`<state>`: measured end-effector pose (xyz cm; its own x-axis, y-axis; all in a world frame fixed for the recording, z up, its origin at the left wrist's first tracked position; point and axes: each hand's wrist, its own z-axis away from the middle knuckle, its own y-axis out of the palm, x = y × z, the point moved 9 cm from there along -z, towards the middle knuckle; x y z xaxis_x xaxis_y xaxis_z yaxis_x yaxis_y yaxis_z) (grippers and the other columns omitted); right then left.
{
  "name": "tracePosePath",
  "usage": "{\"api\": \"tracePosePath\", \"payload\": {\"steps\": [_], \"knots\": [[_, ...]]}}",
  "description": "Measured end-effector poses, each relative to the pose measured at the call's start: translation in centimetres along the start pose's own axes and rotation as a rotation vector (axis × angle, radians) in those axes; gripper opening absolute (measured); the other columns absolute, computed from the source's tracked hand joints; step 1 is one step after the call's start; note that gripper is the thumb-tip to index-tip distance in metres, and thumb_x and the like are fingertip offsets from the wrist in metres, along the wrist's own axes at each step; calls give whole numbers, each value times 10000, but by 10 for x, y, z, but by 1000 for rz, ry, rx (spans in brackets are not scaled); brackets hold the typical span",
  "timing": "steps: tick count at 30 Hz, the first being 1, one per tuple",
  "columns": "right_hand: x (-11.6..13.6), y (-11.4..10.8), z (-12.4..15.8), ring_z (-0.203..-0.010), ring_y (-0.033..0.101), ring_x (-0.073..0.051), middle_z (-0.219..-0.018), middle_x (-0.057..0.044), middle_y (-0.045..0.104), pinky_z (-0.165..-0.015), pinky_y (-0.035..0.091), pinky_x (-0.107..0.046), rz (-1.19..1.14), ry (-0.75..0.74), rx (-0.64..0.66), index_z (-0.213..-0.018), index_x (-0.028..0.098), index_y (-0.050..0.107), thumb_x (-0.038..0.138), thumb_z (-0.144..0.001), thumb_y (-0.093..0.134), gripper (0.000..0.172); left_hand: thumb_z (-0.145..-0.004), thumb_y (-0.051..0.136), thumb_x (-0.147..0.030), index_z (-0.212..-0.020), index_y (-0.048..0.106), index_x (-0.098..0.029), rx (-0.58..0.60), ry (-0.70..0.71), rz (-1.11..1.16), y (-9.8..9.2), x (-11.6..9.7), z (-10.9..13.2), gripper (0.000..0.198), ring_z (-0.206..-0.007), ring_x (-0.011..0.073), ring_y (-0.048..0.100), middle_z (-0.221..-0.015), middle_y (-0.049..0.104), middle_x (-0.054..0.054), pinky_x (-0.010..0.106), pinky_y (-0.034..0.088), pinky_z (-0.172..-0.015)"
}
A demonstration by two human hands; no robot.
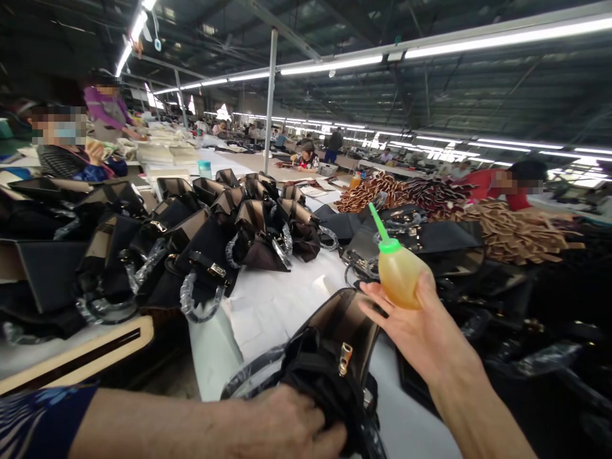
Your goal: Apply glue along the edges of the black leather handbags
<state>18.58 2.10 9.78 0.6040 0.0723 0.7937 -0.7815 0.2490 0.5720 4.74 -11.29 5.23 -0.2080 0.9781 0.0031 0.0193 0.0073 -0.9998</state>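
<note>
In my right hand (428, 338) rests a squeeze bottle (400, 277) of amber liquid, its green nozzle pointing up and to the left. My fingers and thumb support the bottle from below and the side. Just left of it, a black handbag (335, 319) lies on the white-covered table, its mouth gaping and brown inner panels showing. My left hand (287, 417) is closed on the bag's black fabric near the bottom of the view, fingertips partly hidden in the folds. A gold zipper pull (345, 358) hangs on the bag, and plastic wrapping covers its handle (253, 373).
Many similar black bags (262, 226) with wrapped handles crowd the table's left side. Strap-like brown pieces (519, 229) are heaped at the right. A pale slotted board (86, 354) juts in at lower left. A metal post (270, 95) rises behind. Several people work farther back.
</note>
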Motion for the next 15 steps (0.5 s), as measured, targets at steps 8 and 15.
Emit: {"api": "tracePosePath", "payload": {"steps": [8,15], "knots": [[-2,-10,13,-1103,587,-376,-929,-203,656,-803,545,-547,5,48,-60,-1048,138,636,561,-866,563,467,-854,499,-159,-933,626,-129,-12,-707,7,-11,78,57,153,-785,257,604,-914,650,112,424,501,-734],[-4,-7,12,-1112,590,-345,-952,-191,651,-797,552,-495,4,8,-99,-1012,149,623,581,-896,504,463,-892,575,-439,-1169,565,-88,-593,-489,134,-77,38,8,447,-1104,279,550,-1157,631,132,437,420,-1024]]}}
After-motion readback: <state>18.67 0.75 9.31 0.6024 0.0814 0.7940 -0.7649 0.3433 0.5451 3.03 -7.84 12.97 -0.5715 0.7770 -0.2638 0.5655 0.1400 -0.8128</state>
